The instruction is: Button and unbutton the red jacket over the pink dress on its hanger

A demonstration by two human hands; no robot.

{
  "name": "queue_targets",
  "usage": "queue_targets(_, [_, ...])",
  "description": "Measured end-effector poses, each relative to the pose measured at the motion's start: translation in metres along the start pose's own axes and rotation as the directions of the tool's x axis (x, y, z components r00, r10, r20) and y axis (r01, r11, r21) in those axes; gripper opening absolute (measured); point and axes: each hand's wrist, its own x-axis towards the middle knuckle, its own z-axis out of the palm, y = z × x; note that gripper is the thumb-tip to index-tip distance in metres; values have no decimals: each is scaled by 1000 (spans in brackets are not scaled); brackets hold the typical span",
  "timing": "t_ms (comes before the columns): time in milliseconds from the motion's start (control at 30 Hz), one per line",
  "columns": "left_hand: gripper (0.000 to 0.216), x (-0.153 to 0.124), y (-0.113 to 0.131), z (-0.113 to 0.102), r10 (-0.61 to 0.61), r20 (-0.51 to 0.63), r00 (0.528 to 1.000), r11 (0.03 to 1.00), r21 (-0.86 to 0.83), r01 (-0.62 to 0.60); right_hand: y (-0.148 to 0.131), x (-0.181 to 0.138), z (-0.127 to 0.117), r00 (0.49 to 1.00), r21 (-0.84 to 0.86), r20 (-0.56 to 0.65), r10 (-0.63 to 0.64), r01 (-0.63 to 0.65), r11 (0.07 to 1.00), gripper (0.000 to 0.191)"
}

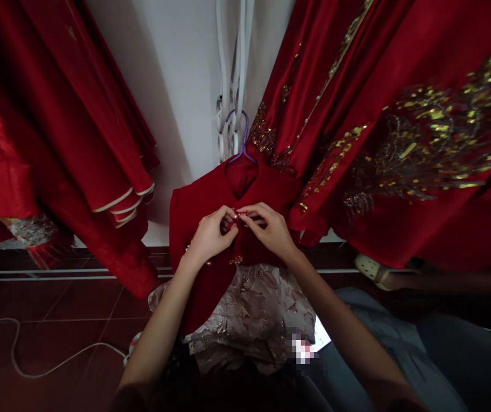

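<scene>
A red jacket [200, 200] hangs from a purple hanger [244, 150] in front of me. My left hand [212, 236] is closed in a pinch on the jacket's front fastening, at the middle of the chest. From the other side, my right hand [271, 229] pinches the same fastening, thumb and forefinger pressed together. The fingertips of both hands nearly meet and hide most of the fastening. Lower on the front edge shows a small gold ornament [236, 260]. Below the jacket spreads a shiny beige-gold patterned cloth [258, 315].
White hanging straps [241, 63] with chain-like links bear the hanger. Red garments [78, 114] hang at left; gold-sequinned red ones [421, 131] hang at right. A white cable [18, 366] lies on the tiled floor. Another person's foot wears a pale clog [372, 270]. A lit screen [321, 336] shows below.
</scene>
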Motion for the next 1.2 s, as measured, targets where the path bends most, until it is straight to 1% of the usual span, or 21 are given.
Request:
queue_targets(100, [7,2,3,0,14,1,1000,1000,3,-14,-2,0,-1,999,-6,-34,-14,14,1000,22])
queue_targets(267, [7,7,1,4,11,-33,999,996,88,-8,2,-2,2,997,11,-78,-13,14,1000,26])
queue_targets(500, [6,7,5,2,49,13,999,975,218,-51,8,-5,2,998,107,-47,38,-33,994,31])
queue_targets(700, [9,6,9,1,73,71,995,895,436,-97,9,-5,3,998,155,-33,58,-52,987,33])
queue_targets(833, [9,8,8,1,104,113,988,874,463,-145,8,-5,2,998,166,-19,60,-56,984,34])
queue_targets(933, [11,10,6,2,127,141,982,897,405,-174,8,-2,2,998,156,1,61,-60,986,34])
queue_targets(967, [11,10,5,4,129,132,983,914,368,-169,8,-1,2,998,145,1,59,-58,988,32])
queue_targets(1033, [9,8,5,9,113,69,991,957,261,-127,8,-1,5,998,130,-18,63,-60,990,32])
queue_targets(1100, [10,-1,4,18,67,-12,998,993,94,-66,7,-6,10,994,149,-53,93,-84,985,40])
queue_targets(1133, [14,-7,3,23,35,-46,998,999,-12,-36,6,-11,12,991,168,-66,113,-101,981,47])
queue_targets(1200, [26,-21,1,32,-36,-77,996,968,-251,16,2,-26,19,986,203,-75,150,-132,970,63])
